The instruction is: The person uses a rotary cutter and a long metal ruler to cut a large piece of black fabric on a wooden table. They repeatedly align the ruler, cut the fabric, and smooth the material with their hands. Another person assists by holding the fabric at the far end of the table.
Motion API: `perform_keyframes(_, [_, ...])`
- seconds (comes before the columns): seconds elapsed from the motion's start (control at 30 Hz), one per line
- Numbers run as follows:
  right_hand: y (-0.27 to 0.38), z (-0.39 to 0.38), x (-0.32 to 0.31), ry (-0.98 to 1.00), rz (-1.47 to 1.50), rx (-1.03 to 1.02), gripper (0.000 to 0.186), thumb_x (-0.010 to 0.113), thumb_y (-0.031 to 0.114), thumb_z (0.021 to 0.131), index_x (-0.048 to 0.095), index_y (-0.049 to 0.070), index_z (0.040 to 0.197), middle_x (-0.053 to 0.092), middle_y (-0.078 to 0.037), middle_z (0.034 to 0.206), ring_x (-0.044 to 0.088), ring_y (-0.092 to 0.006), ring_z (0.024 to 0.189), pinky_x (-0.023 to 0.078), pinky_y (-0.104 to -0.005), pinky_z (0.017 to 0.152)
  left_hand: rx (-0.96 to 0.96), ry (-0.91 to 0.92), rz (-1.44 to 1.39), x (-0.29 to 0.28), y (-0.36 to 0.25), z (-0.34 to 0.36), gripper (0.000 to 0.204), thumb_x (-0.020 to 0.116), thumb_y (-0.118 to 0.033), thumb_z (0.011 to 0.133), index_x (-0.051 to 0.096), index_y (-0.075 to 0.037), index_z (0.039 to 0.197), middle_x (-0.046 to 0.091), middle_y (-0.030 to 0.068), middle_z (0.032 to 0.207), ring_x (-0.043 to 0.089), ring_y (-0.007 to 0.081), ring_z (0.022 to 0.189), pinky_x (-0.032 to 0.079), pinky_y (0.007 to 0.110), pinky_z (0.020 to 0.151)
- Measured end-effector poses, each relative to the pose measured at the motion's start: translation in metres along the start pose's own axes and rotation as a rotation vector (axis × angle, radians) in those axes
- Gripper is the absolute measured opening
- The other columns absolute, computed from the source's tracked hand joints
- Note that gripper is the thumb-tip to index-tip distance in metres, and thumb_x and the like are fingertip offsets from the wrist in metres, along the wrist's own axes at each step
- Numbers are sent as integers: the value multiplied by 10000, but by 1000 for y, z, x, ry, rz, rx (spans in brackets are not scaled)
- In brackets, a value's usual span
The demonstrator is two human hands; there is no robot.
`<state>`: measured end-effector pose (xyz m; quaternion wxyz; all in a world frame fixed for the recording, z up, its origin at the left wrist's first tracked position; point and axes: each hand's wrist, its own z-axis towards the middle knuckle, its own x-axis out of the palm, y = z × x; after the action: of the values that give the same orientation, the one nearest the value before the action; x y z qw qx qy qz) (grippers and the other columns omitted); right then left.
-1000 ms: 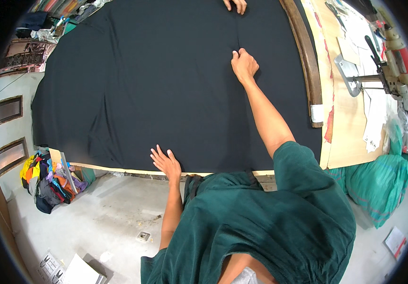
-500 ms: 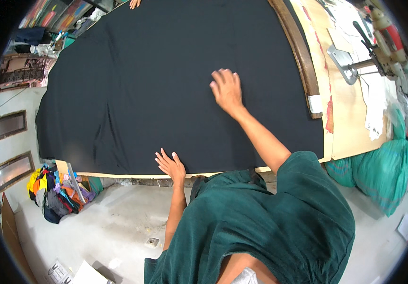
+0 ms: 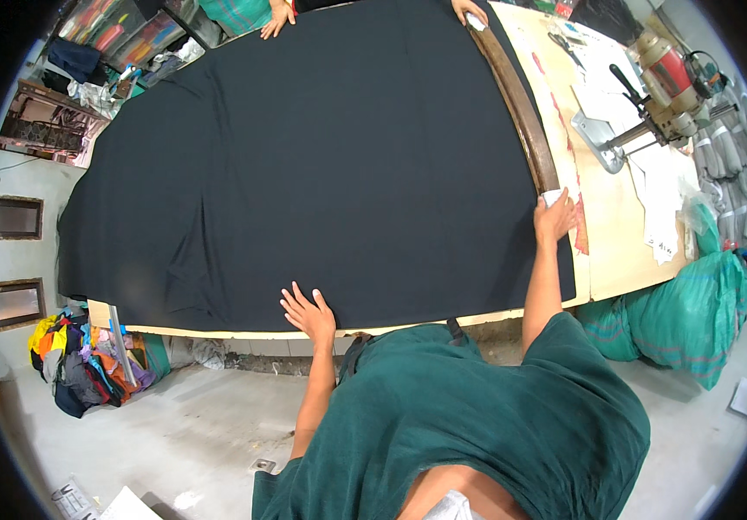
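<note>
Black fabric [image 3: 339, 182] lies spread over the large table, with some wrinkles on its left part. My left hand [image 3: 310, 314] rests flat on the cloth near the front edge, fingers spread. At the right, my right hand [image 3: 555, 215] grips the near, white-wrapped end of a long brown wooden bar [image 3: 516, 104] that lies along the fabric. A co-worker's hand [image 3: 470, 10] is at the bar's far end, which also has a white wrapping. That person's other hand [image 3: 278, 19] lies at the cloth's far edge.
A cloth-cutting machine [image 3: 651, 121] stands on the bare tan tabletop [image 3: 616, 260] at the right, near white papers. Green sacks [image 3: 685, 303] sit on the floor at the right. Colourful cloth scraps [image 3: 87, 364] are heaped at the left. Grey rolled bundles [image 3: 733, 165] are stacked far right.
My right hand has moved right from the middle of the fabric and taken hold of the bar's near end. The co-worker's hand has come into view at the far end. My left hand stays on the cloth.
</note>
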<state>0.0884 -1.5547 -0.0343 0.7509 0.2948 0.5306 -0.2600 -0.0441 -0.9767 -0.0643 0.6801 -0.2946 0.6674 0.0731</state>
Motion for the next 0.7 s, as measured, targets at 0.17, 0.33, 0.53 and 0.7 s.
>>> perform_keyframes(0.17, [-32,19,-12,183,-121,-131,744,850,457,839,610,70,1427,646,-187,1371,512,-376,1385,328,-584,1167,32,-42,8,5,8,-3,672,464,-431,1115,253,-163,1694,152,172,1773,112,422,1630,118,605,1296])
perform_keyframes(0.33, [0,2,-56,84,-33,-303,707,866,509,782,696,34,1277,700,-180,1253,574,-354,1293,395,-553,1092,36,-23,-39,-1,9,-3,678,489,-412,1107,265,-151,1691,166,176,1770,118,417,1630,122,595,1300])
perform_keyframes(0.53, [136,-107,-141,73,177,-365,646,860,542,769,694,27,1122,689,-158,1127,609,-364,1146,438,-539,980,59,-19,-69,-3,21,-6,683,488,-416,1101,271,-146,1690,162,184,1770,98,411,1635,98,585,1305])
perform_keyframes(0.7, [202,-186,-110,84,186,-345,660,871,546,754,650,53,1134,671,-141,1160,601,-359,1170,443,-549,965,81,36,-224,-11,37,-2,739,601,-377,1034,314,-128,1669,160,222,1763,73,437,1634,78,607,1294])
